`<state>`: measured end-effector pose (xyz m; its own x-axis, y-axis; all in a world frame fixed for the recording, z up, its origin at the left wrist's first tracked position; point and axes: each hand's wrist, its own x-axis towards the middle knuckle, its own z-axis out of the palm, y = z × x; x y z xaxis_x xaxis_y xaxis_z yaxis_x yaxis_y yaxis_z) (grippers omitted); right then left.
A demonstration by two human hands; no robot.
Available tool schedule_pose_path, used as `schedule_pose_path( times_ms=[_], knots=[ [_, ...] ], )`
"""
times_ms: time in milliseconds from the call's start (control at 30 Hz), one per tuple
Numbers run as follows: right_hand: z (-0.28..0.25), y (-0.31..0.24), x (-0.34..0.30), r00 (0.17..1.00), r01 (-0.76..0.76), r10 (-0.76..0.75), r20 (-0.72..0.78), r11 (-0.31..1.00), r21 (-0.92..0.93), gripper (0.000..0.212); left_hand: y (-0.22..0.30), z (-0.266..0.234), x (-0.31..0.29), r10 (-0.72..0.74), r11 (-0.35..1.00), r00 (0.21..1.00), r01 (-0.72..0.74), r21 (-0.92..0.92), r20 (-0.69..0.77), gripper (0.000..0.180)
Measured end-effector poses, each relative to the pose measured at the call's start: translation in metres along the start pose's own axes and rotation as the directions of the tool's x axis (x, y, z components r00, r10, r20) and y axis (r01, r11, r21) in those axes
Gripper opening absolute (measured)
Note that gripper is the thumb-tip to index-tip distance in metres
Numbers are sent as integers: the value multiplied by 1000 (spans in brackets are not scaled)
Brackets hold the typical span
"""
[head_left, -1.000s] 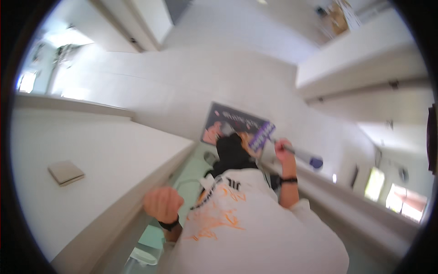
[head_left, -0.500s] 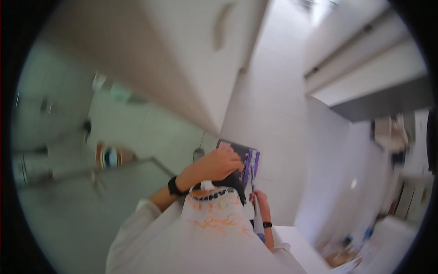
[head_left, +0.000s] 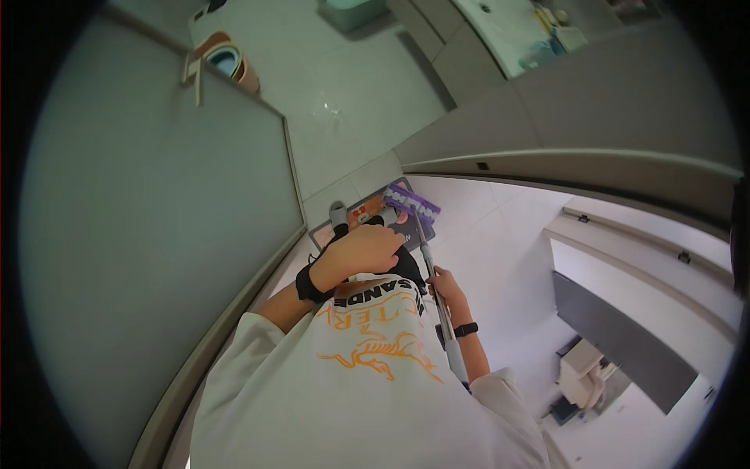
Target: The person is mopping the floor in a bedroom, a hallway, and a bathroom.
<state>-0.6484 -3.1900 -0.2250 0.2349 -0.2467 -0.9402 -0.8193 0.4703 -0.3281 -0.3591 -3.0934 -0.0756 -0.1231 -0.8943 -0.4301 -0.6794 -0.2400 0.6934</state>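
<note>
My right hand (head_left: 447, 288) is wrapped around the grey pole of a flat mop (head_left: 437, 297), which slants down and away from me. The mop's purple and white head (head_left: 412, 205) rests over the far right part of a patterned dark doormat (head_left: 320, 236). My left hand (head_left: 363, 254) is held in front of my body, back upward, fingers curled together. Its underside is hidden, so I cannot see whether anything is in it. Below and beyond it are my feet in grey slippers (head_left: 338, 211) on the mat.
A frosted glass door (head_left: 148, 211) with a handle (head_left: 195, 78) stands on the left. Past the doorway's track (head_left: 562, 166) is a tiled floor with stacked basins (head_left: 226, 62), a green tub (head_left: 351, 14) and a washbasin counter (head_left: 500, 31). White cabinets (head_left: 648, 281) line the right.
My view has turned, bringing the tiled washroom straight ahead and the frosted door larger on the left. The mop head has shifted up and left in view, still in my right hand's hold.
</note>
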Motion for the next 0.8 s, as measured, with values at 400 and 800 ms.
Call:
schedule_pose_path(
  times_ms=[400, 800],
  knots=[
    [73, -104, 29, 962, 100, -2, 274, 934, -342, 7, -29, 41, -80, -225, 929, 936, 121, -351, -271, 27],
    [140, -112, 110, 834, 447, -65, 548, 663, -601, 10, 21, 74, -76, -360, 689, 867, -1, -725, -343, 32]
  ],
)
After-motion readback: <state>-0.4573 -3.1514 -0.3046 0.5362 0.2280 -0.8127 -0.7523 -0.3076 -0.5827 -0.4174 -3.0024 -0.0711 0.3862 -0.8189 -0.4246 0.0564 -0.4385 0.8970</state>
